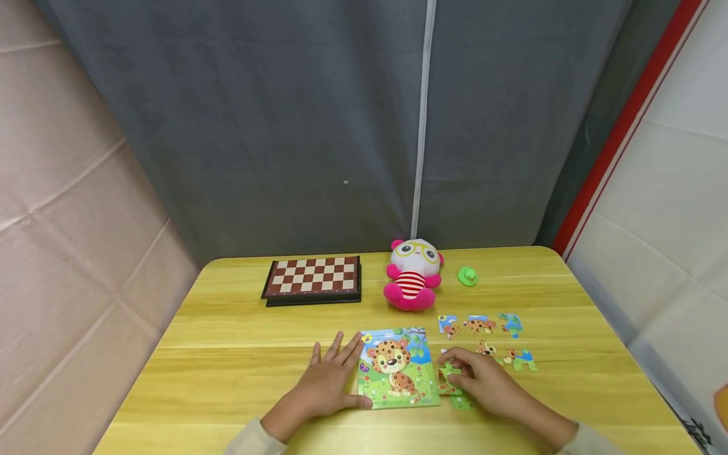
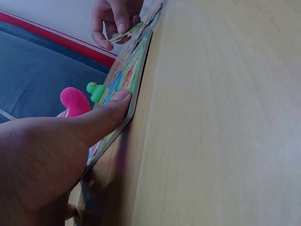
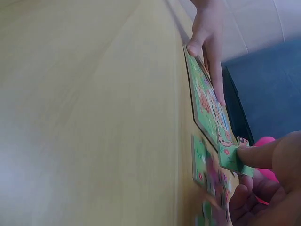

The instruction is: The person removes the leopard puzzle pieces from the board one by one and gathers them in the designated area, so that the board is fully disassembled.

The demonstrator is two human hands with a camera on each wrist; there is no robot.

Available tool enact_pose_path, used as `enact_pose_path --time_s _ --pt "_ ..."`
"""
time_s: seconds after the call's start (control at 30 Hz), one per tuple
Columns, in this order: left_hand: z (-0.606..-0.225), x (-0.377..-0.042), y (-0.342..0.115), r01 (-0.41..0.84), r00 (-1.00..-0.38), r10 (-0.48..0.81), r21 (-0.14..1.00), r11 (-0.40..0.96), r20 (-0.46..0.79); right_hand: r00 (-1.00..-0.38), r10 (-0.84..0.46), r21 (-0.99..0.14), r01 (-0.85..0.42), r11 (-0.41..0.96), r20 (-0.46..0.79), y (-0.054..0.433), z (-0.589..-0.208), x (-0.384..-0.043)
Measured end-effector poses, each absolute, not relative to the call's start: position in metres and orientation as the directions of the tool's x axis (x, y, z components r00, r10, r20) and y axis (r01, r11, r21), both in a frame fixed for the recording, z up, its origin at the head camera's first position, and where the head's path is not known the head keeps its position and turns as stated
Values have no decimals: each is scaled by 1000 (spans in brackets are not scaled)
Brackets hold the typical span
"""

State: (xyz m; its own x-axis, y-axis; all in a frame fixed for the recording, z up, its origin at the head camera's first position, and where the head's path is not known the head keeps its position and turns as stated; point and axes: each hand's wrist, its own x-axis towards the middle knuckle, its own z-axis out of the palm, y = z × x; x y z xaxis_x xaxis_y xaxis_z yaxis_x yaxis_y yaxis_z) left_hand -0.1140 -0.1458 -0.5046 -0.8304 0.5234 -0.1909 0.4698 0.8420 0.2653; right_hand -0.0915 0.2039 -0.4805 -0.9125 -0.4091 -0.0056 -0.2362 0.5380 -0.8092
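Observation:
A square leopard-cub puzzle board [image 1: 398, 363] lies flat on the table in front of the person. The left hand [image 1: 327, 382] rests at its left side with fingers spread, and the thumb [image 2: 110, 113] presses on the near edge. Just right of the board, the right hand [image 1: 486, 382] pinches a green puzzle piece [image 3: 228, 153] between thumb and fingers, raised above the table in the right wrist view. Another green piece [image 1: 462, 402] shows below that hand. Loose pieces with leopard parts, among them a blue-and-green one [image 1: 522, 360], lie beyond and right of it, some partly covered.
Behind the puzzle board, a brown-and-white chessboard [image 1: 313, 277] stands at the back left of the wooden table [image 1: 239, 360]. A pink plush toy [image 1: 412, 298] sits back centre, with a small green duck [image 1: 467, 277] to its right. A grey curtain [image 1: 284, 126] hangs behind the table.

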Motion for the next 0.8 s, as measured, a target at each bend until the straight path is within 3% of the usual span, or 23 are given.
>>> enact_pose_path --time_s 0.8 --pt "-500 -114 -145 457 -833 515 271 847 -203 -922 -373 -869 -101 484 -101 273 -475 -80"
